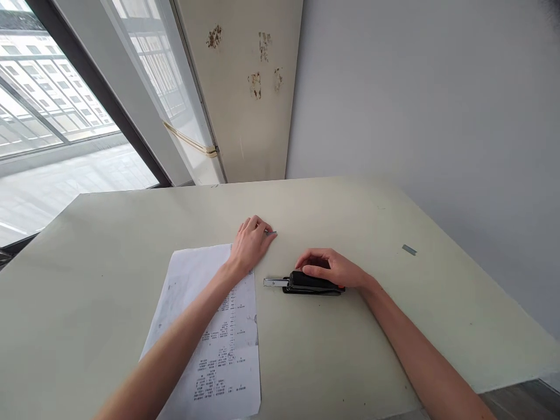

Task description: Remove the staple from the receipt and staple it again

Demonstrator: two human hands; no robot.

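A black stapler (311, 283) lies on the table, its metal staple tray (275, 282) sticking out to the left. My right hand (335, 267) rests over its back end, fingers curled and thumb along the top. Farther left, near the top of the paper, my left hand (252, 240) is closed in a pinch at the tabletop. Between its fingertips shows a small grey metal piece (271, 233), which looks like a short strip of staples; most of it is hidden. Printed sheets of paper (236, 361) lie under my left forearm.
Another grey staple strip (409, 249) lies on the right part of the pale table (350, 350). Beyond the table stand a grey wall (415, 105), a stained cream-coloured panel (245, 128) and, at left, a window (48, 105) with railings outside.
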